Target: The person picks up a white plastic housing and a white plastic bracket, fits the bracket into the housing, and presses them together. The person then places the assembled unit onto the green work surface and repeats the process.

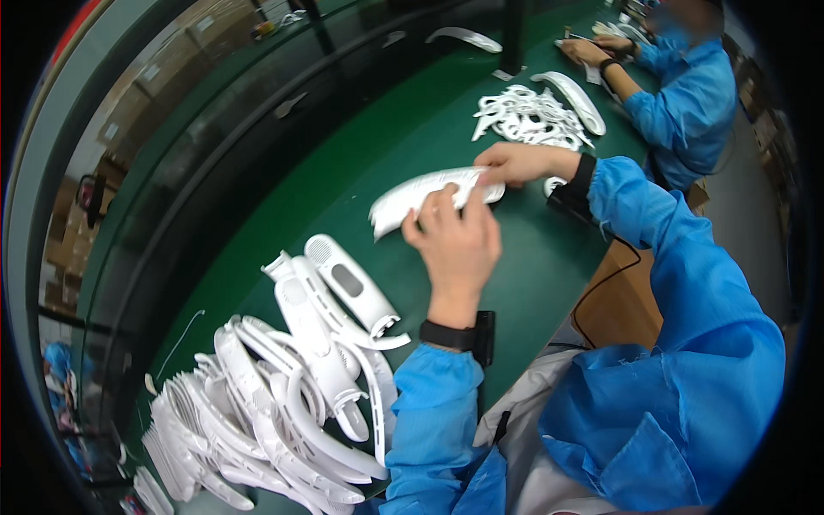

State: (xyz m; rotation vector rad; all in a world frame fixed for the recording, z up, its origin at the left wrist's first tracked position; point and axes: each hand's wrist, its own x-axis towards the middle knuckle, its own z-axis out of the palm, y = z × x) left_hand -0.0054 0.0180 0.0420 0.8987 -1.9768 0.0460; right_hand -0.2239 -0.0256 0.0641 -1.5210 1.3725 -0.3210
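A curved white plastic shell (406,199) lies across the middle of the green table, its jagged end towards the left. My right hand (520,163) is closed on the shell's right end, thumb and fingers pinching the edge. From the near side my left hand (457,245) grips the same shell, its bent fingers over the edge; the fingertips are slightly blurred. Both wrists wear black bands. Just beyond my right hand sits a heap of small white ring-shaped plastic parts (528,118), with a long white curved shell (573,101) beside it.
A large pile of curved white plastic shells (257,403) covers the table at the near left, close to my left forearm. A dark post (513,39) rises at the back. A co-worker in a blue smock (687,103) works at the far right. A black cable (605,287) hangs below my right wrist.
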